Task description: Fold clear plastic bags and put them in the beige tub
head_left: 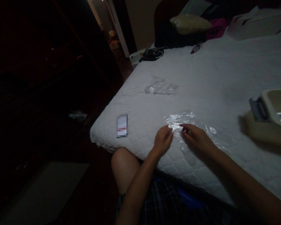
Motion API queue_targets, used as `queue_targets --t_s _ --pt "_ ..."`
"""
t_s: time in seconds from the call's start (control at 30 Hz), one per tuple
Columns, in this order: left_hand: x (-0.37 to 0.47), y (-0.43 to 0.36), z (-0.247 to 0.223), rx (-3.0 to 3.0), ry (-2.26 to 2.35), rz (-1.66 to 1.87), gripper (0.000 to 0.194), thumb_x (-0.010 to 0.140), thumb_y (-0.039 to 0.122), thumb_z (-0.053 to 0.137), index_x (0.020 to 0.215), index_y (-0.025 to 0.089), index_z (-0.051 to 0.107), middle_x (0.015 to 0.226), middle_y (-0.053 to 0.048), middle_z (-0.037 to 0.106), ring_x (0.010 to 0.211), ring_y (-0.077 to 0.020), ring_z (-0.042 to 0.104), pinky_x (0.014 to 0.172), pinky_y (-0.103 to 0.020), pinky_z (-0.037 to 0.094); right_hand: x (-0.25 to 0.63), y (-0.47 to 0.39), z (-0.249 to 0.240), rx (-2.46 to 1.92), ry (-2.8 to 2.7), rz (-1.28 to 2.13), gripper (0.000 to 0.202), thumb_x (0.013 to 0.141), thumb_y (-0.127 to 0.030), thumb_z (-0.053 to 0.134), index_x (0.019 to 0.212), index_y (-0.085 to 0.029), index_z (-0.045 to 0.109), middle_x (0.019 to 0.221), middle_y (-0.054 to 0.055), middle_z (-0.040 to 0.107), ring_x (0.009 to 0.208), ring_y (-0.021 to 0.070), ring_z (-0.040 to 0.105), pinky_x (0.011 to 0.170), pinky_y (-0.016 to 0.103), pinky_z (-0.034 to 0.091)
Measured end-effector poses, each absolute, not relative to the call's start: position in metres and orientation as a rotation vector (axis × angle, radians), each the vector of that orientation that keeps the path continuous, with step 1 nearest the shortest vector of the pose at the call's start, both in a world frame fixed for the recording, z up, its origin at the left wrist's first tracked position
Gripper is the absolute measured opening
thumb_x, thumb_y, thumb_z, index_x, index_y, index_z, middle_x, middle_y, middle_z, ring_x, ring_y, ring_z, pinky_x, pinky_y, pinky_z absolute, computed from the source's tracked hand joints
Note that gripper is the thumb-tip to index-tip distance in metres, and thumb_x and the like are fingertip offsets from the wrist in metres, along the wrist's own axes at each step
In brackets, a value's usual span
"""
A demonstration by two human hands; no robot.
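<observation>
A clear, crinkled plastic bag (pixel 181 118) lies spread on the white quilted mattress near its front edge. At the bag's near left side is my left hand (pixel 163 139), fingers bent and the thumb a little apart from them. My right hand (pixel 195 136) hovers over or touches the same plastic from the right, with a gap between its index finger and thumb. The fingertips of both hands point toward each other, a short distance apart. Whether either hand pinches a bit of the film is hard to see in the dim light.
A phone (pixel 122 125) lies left on the mattress (pixel 210 84). Farther back is another clear plastic wrapper (pixel 161 88). A beige bin (pixel 255 129) with a dark handle stands at right. A yellowish bag (pixel 189 24), pink cloth (pixel 216 28) and white box (pixel 259 23) lie at the back.
</observation>
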State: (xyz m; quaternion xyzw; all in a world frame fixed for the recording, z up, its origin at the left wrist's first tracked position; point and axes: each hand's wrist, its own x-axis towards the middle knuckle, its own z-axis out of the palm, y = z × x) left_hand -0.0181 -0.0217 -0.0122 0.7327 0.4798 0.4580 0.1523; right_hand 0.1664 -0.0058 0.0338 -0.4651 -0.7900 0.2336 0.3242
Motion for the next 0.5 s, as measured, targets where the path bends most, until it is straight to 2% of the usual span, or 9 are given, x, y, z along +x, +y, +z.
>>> queue_targets --t_s 0.17,0.33,0.5 --pt "-0.018 -0.020 -0.014 2.171 1.363 1.456 0.023 0.087 0.013 0.045 0.108 0.018 0.054 0.110 -0.009 0.059 0.116 -0.0193 0.048 0.098 -0.041 0.044 0.163 -0.003 0.043 -1.321 -1.988 0.716 0.027 0.082 -0.029 0.046 0.103 -0.016 0.059 0.079 0.006 0.064 0.065 0.0173 0.059 0.060 0.031 0.047" --pt "-0.015 -0.028 -0.013 2.427 1.543 1.450 0.016 0.082 0.010 0.048 0.095 0.014 0.057 0.103 -0.012 0.057 0.102 -0.0211 0.053 0.084 -0.038 0.049 0.162 -0.001 0.041 -1.411 -1.965 0.711 0.012 0.079 -0.025 0.048 0.083 -0.019 0.057 0.067 0.001 0.060 0.058 0.0150 0.055 0.055 0.028 0.042" --pt "-0.012 -0.031 -0.012 2.701 1.536 1.208 0.011 0.083 0.013 0.050 0.085 0.015 0.060 0.097 -0.010 0.063 0.097 -0.0209 0.056 0.082 -0.038 0.048 0.164 0.003 0.031 -1.320 -2.122 0.558 0.017 0.081 -0.022 0.045 0.084 -0.018 0.061 0.082 0.007 0.063 0.075 0.0188 0.058 0.069 0.032 0.045"
